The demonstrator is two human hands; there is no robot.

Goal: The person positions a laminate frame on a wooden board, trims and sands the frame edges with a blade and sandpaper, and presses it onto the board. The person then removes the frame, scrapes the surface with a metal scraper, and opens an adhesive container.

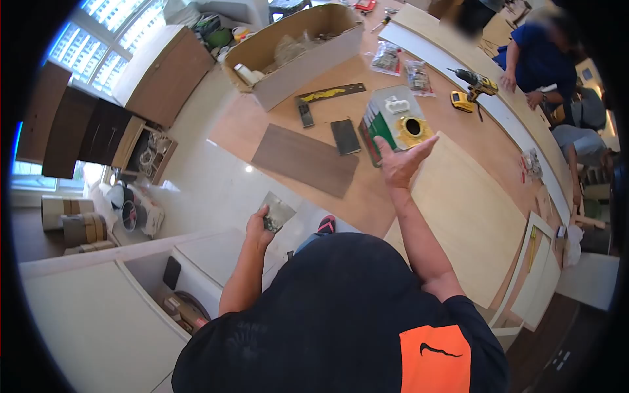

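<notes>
My left hand (259, 223) is closed around a flat metal scraper blade (280, 211), which looks smeared and points away from me. My right hand (401, 164) has its fingers stretched out and thumb apart, at the near side of a square metal can (385, 112). Whether the palm presses on the can is hard to tell. Green and white show on the can's side, and yellowish residue surrounds the round open hole in its top. Left of the can lie a dark rectangular block (345, 137) and a brown wood-grain panel (304, 159).
A cardboard box (298, 65) with plastic inside stands at the back. A cordless drill (477, 84) and bags of hardware (386, 57) lie to the right. Pale plywood (465, 216) spans the near right. Another person in dark blue (540, 56) leans over a long board (458, 52).
</notes>
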